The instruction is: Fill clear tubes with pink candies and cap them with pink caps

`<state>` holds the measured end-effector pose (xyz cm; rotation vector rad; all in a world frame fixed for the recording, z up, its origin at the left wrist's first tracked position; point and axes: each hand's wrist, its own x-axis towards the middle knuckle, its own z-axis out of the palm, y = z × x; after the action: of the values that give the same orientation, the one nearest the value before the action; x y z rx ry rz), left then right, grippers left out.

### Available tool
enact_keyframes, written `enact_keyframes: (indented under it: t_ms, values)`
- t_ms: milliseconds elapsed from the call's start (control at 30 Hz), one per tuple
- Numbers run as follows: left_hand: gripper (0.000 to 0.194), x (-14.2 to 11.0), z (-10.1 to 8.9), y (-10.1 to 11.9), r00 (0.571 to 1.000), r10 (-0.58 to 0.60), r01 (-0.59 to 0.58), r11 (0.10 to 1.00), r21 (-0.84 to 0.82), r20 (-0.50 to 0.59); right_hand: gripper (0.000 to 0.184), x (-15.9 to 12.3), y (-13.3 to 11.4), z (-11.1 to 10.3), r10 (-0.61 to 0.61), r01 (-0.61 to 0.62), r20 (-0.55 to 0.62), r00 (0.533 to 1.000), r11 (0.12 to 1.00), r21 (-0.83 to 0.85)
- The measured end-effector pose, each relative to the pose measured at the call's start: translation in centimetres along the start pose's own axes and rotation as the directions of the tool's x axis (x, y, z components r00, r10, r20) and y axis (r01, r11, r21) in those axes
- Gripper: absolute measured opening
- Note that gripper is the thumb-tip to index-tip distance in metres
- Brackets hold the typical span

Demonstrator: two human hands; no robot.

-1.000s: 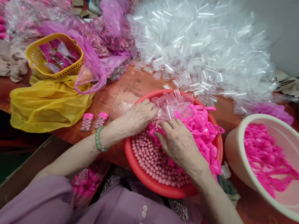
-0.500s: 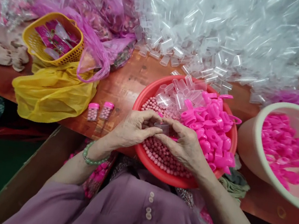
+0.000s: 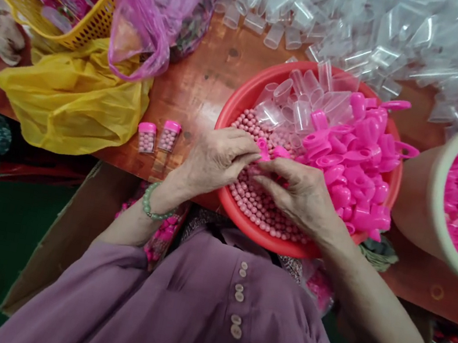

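Beyond the red basin, cut off above: heaped clear plastic tubes. Right of the basin, cropped: a cream tub. Over the basin, fingers drawn narrow: left hand, right hand. At their tips, bright-pink plastic pieces, partly hidden; held or lying loose, impossible to say. In the basin, pink beads, partly covered.
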<state>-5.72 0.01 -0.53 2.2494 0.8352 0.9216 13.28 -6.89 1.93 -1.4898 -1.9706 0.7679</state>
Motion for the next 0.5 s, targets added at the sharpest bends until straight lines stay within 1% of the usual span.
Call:
enact_keyframes:
  t_ms: [33, 67, 167, 200, 233, 267, 300, 367, 433, 500]
  values:
    - [0.02, -0.1, 0.0, -0.2, 1.0, 0.01, -0.01, 1.0, 0.006, -0.001, 0.011, 0.0, -0.1, 0.1, -0.01, 0.01, -0.001, 1.0, 1.0, -0.015]
    - [0.02, -0.1, 0.1, -0.3, 1.0, 0.015, -0.015, 1.0, 0.012, -0.015, 0.012, 0.0, -0.1, 0.2, -0.008, 0.007, -0.026, 1.0, 1.0, -0.027]
    - [0.023, -0.1, 0.6, -0.5, 0.992, -0.011, 0.016, 0.999, 0.036, -0.122, 0.014, 0.4, -0.1, 0.8, 0.041, -0.056, -0.173, 0.984, 0.995, -0.079]
    - [0.024, -0.1, 0.8, -0.5, 0.987, -0.029, 0.036, 0.998, 0.043, -0.159, 0.014, 0.7, 0.0, 1.0, 0.041, -0.065, -0.206, 0.978, 0.992, -0.11]
    - [0.025, -0.1, 0.9, -0.5, 0.982, -0.045, 0.055, 0.997, 0.049, -0.184, 0.014, 1.0, 0.1, 1.3, 0.029, -0.061, -0.208, 0.978, 0.987, -0.148]
    - [0.026, -0.1, 1.1, -0.5, 0.979, -0.058, 0.07, 0.996, 0.052, -0.196, 0.014, 1.3, 0.1, 1.5, 0.015, -0.05, -0.182, 0.983, 0.981, -0.188]
    - [0.027, -0.1, 1.2, -0.5, 0.978, -0.065, 0.077, 0.996, 0.053, -0.197, 0.015, 1.5, 0.2, 1.7, 0.006, -0.036, -0.133, 0.991, 0.973, -0.228]
    - [0.028, -0.2, 1.3, -0.6, 0.981, -0.069, 0.079, 0.996, 0.051, -0.18, 0.017, 2.0, 0.2, 1.9, 0.013, -0.014, -0.005, 1.0, 0.954, -0.3]
    - [0.031, -0.1, 1.2, -0.8, 0.985, -0.064, 0.073, 0.996, 0.048, -0.158, 0.017, 2.3, 0.3, 1.8, 0.041, 0.007, 0.131, 0.99, 0.939, -0.344]
    - [0.035, -0.2, 0.9, -0.7, 0.991, -0.048, 0.054, 0.997, 0.047, -0.128, 0.014, 2.6, 0.6, 1.8, 0.043, 0.045, 0.253, 0.967, 0.943, -0.331]
